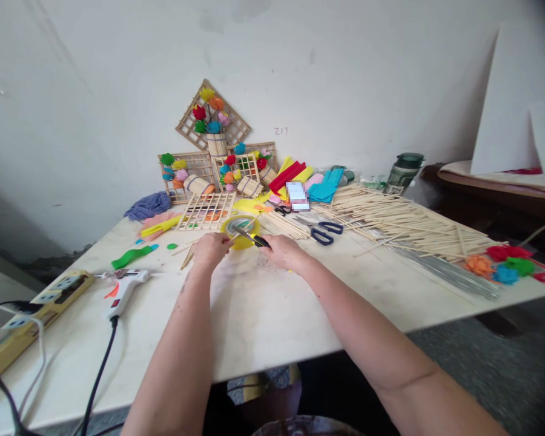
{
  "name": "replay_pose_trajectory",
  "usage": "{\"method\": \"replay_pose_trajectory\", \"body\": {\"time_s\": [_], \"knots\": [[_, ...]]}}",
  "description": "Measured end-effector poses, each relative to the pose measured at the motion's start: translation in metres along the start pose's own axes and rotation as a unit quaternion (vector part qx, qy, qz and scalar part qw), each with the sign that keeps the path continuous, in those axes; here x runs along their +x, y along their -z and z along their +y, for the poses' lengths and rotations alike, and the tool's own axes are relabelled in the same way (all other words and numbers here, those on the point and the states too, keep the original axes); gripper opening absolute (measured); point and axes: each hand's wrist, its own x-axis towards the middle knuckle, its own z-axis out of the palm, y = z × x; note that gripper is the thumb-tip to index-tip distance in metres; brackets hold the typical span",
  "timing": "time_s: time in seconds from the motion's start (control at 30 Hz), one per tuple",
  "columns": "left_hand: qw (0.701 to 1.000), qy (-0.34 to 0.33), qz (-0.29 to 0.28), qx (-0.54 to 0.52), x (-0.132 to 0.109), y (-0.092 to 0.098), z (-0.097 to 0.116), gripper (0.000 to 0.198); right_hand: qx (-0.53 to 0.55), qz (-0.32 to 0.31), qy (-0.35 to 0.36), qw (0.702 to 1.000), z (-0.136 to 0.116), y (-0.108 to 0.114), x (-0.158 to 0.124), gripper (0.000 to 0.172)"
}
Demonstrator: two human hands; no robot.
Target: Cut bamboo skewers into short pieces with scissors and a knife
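My right hand (282, 249) is closed around the dark handle of a utility knife (260, 241), its blade pointing left. Opposite it, the fingers of my left hand (211, 249) pinch a thin wooden stick (253, 223), which slants up to the right and meets the blade. Both are over a roll of yellow tape (242, 244) lying on the table. Beyond my left hand lies a wooden lattice (208, 211). Dark-handled scissors (323, 235) rest to the right of my right hand.
Many loose sticks (413, 221) and silvery wires (445, 272) cover the table's right side. A glue gun (128, 290) and power strip (59, 303) lie left, with trailing cords. Lattices with colourful flowers (214, 115) stand against the wall. A phone (298, 196) and bottle (404, 172) are at the back.
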Motion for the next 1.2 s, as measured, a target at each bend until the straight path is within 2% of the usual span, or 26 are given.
{"method": "replay_pose_trajectory", "body": {"time_s": [0.57, 0.87, 1.0, 1.2], "knots": [[0.997, 0.027, -0.052, -0.058, 0.011, 0.002, 0.0, 0.029, -0.122, -0.051, -0.016, 0.991, -0.021, 0.01, -0.01, 0.036], [0.99, 0.03, -0.108, -0.088, 0.023, 0.003, -0.003, 0.028, -0.111, -0.054, -0.015, 0.992, -0.023, 0.005, -0.009, 0.033], [0.99, 0.021, -0.108, -0.092, 0.023, 0.004, -0.003, 0.029, -0.109, -0.071, -0.026, 0.991, -0.027, 0.008, -0.009, 0.032], [0.977, 0.01, -0.121, -0.177, 0.025, -0.003, -0.008, 0.029, -0.111, -0.06, -0.024, 0.992, -0.031, 0.01, -0.012, 0.031]]}}
